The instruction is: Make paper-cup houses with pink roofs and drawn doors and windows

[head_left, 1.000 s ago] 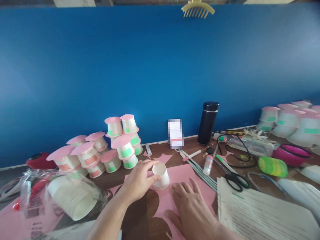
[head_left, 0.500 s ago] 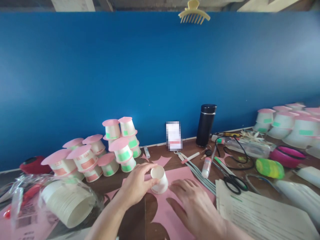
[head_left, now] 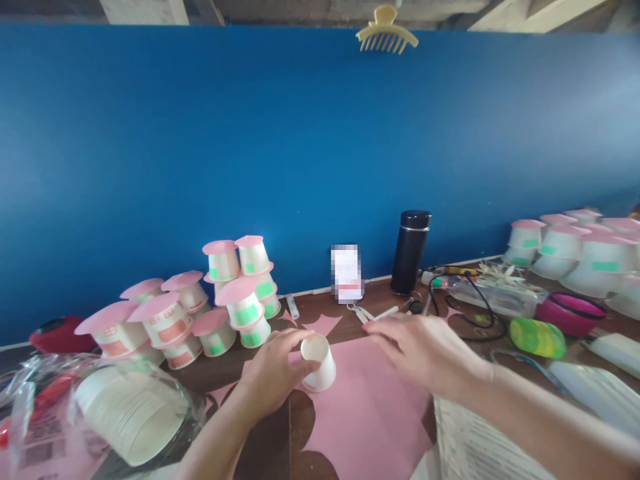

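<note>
A small white paper cup [head_left: 326,373] stands upside down on a sheet of pink paper [head_left: 360,407] with scalloped cut edges. The fingers and thumb of my left hand [head_left: 275,367] are closed on the cup's upper part. My right hand [head_left: 425,347] reaches over the paper's far right edge, fingers stretched forward. Its fingertips are over the near end of a white pen [head_left: 386,313]; whether they touch it I cannot tell. The hand hides part of the cables, a glue stick and the scissors behind it.
Stacked cups with pink paper tops [head_left: 243,300] stand left, and more cups [head_left: 565,240] far right. A bag of nested cups [head_left: 130,413] lies near left. At the back are a black flask [head_left: 411,253] and a blue wall [head_left: 300,133]. Printed sheets [head_left: 480,440] lie right.
My right hand has lifted off the pink paper and moved forward to the white pen. My left hand keeps its hold on the cup in the same place.
</note>
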Action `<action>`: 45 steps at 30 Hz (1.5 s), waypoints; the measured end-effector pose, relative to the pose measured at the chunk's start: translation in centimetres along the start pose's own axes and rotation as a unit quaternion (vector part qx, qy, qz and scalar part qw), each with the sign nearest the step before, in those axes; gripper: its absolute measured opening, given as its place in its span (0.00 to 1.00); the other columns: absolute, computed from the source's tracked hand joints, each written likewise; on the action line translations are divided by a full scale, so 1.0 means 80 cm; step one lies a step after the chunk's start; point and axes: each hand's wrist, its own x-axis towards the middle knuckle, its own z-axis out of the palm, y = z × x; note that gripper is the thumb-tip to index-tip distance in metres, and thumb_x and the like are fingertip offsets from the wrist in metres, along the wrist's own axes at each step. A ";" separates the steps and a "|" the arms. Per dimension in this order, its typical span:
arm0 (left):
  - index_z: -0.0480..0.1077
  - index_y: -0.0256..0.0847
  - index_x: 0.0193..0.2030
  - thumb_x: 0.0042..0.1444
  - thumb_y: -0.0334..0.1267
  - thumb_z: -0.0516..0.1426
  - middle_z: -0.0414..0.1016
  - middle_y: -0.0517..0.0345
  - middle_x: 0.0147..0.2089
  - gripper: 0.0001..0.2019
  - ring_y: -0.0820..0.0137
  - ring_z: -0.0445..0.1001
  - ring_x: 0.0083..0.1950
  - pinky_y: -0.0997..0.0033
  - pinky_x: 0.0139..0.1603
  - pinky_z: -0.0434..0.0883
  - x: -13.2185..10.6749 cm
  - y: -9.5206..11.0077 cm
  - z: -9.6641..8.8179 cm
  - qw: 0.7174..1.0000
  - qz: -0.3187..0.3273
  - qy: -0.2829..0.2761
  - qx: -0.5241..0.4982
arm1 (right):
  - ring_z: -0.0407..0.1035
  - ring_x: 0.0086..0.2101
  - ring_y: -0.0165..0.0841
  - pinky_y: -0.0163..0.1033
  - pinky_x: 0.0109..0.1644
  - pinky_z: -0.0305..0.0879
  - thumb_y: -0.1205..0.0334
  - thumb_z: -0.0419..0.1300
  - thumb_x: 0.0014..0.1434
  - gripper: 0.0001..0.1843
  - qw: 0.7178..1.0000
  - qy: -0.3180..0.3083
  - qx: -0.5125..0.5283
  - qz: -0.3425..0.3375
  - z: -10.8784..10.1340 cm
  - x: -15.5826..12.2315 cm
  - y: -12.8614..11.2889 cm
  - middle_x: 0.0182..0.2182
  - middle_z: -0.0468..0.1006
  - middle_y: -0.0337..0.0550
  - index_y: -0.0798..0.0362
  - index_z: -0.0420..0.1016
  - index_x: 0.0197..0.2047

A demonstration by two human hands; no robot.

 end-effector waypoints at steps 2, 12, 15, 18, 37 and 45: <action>0.72 0.47 0.52 0.52 0.42 0.59 0.73 0.55 0.56 0.19 0.57 0.69 0.56 0.59 0.56 0.65 -0.001 -0.001 0.000 1.000 -0.013 -0.002 -0.002 | 0.75 0.33 0.32 0.35 0.33 0.62 0.59 0.50 0.64 0.15 1.000 -0.005 -0.016 0.022 -0.003 0.019 0.030 0.37 0.82 0.33 0.39 0.78 0.42; 0.69 0.55 0.54 0.52 0.49 0.60 0.71 0.58 0.58 0.21 0.58 0.65 0.60 0.59 0.59 0.62 -0.005 -0.003 -0.001 0.999 -0.035 0.006 0.022 | 0.71 0.45 0.37 0.49 0.49 0.69 0.58 0.58 0.64 0.14 0.989 -0.046 -0.138 0.002 0.061 0.070 0.086 0.49 0.73 0.46 0.54 0.70 0.51; 0.69 0.55 0.55 0.52 0.49 0.60 0.70 0.57 0.59 0.22 0.58 0.64 0.61 0.59 0.59 0.62 -0.005 -0.005 0.000 0.999 -0.039 0.008 0.026 | 0.71 0.45 0.36 0.48 0.48 0.70 0.58 0.58 0.64 0.14 0.988 -0.042 -0.147 -0.021 0.072 0.073 0.080 0.50 0.73 0.46 0.54 0.71 0.51; 0.69 0.54 0.55 0.52 0.49 0.60 0.71 0.56 0.58 0.22 0.58 0.65 0.60 0.59 0.59 0.62 -0.006 -0.005 0.000 0.999 -0.029 0.011 0.023 | 0.71 0.45 0.37 0.48 0.49 0.68 0.60 0.58 0.63 0.10 0.990 -0.016 -0.134 -0.031 0.068 0.071 0.075 0.46 0.75 0.46 0.56 0.74 0.45; 0.72 0.49 0.52 0.55 0.51 0.57 0.74 0.53 0.54 0.19 0.54 0.67 0.55 0.55 0.55 0.64 -0.005 0.003 -0.002 0.997 0.028 0.003 0.076 | 0.70 0.33 0.32 0.36 0.39 0.66 0.60 0.55 0.64 0.05 0.852 0.259 0.454 -0.001 0.088 -0.018 -0.056 0.31 0.75 0.39 0.51 0.68 0.42; 0.69 0.55 0.54 0.56 0.50 0.56 0.71 0.58 0.58 0.19 0.58 0.64 0.60 0.59 0.57 0.63 -0.012 0.004 -0.001 0.998 0.014 0.019 0.059 | 0.69 0.30 0.31 0.34 0.34 0.66 0.59 0.53 0.66 0.05 0.847 0.242 0.474 0.009 0.104 -0.010 -0.049 0.28 0.72 0.37 0.50 0.66 0.43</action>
